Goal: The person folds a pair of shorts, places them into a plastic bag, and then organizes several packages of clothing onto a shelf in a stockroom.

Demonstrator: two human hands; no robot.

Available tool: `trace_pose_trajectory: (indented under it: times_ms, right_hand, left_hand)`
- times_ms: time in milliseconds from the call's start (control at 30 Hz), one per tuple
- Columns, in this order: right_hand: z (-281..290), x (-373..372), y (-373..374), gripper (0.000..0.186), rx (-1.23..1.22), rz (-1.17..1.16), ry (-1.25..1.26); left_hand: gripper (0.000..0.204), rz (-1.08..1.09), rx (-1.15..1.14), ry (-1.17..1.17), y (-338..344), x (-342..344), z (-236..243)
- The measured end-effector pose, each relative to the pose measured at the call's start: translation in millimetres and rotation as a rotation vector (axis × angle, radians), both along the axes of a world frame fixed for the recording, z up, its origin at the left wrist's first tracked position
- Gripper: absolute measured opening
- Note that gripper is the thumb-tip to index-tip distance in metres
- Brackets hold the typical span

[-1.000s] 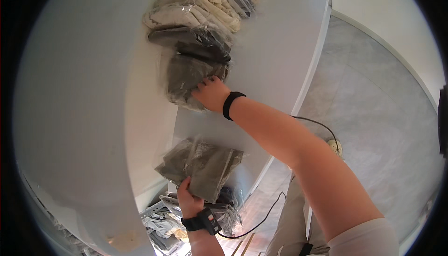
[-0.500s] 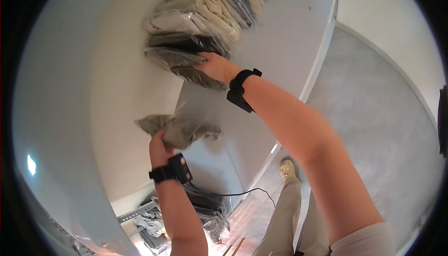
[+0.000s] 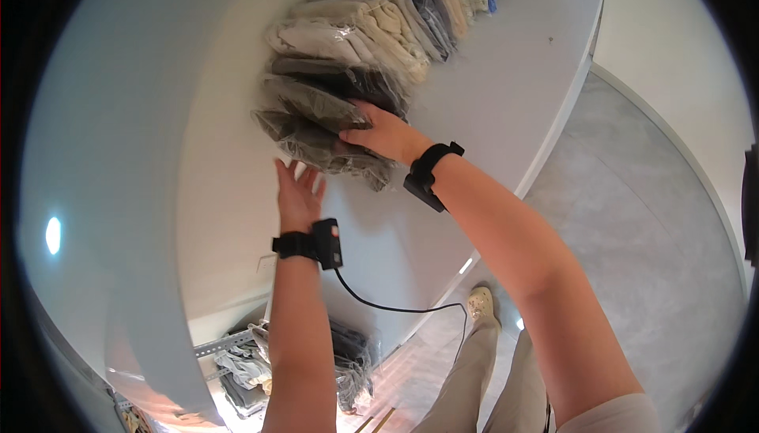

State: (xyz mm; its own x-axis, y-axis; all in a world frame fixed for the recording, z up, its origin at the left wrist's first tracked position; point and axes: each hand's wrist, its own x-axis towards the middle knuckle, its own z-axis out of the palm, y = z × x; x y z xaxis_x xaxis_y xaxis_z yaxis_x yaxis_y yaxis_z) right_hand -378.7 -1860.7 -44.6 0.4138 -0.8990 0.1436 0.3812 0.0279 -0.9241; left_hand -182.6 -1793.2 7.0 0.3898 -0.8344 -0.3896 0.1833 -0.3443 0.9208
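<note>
On the grey shelf, a row of folded garments in clear plastic bags stands on edge. At the near end of the row is a grey-brown bagged garment (image 3: 324,148), tilted against a dark olive bagged garment (image 3: 312,101). My right hand (image 3: 383,131) pinches the edge of the olive one, its thumb in the gap between the two bags. My left hand (image 3: 300,192) is just below the grey-brown bag, fingers spread, holding nothing. Whether its fingertips touch the plastic I cannot tell. Each wrist wears a black strap with a small device.
Farther along stand a black bagged garment (image 3: 340,77), cream ones (image 3: 387,26) and several others. A black cable (image 3: 395,308) runs from my left wrist device past the shelf's front edge (image 3: 545,152). Below left, more bagged clothes (image 3: 352,350) lie near a perforated metal rail (image 3: 229,344).
The grey-brown bagged garment moved up from my left hand to the end of the row. My left hand let go of it and opened. My right hand stays at the olive bag's edge.
</note>
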Motion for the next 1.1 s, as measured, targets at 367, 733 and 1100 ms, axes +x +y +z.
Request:
trace_pose_trajectory:
  times_ms: [367,733,1100]
  right_hand:
    - [-0.4,10.6,31.2,0.059,0.013,-0.208,0.188]
    - [1.3,26.7,83.8,0.092,0.236,-0.501,0.236]
    - [-28.0,36.9,109.9,0.075,0.134,-0.364,0.239]
  left_hand:
    - [0.059,-0.139,-0.122,0.179,-33.4,-25.3,-34.7]
    - [0.090,0.001,0.031,0.167,-36.6,8.9,-22.6]
    - [0.069,-0.188,0.130,-0.099,-55.7,15.3,-19.5]
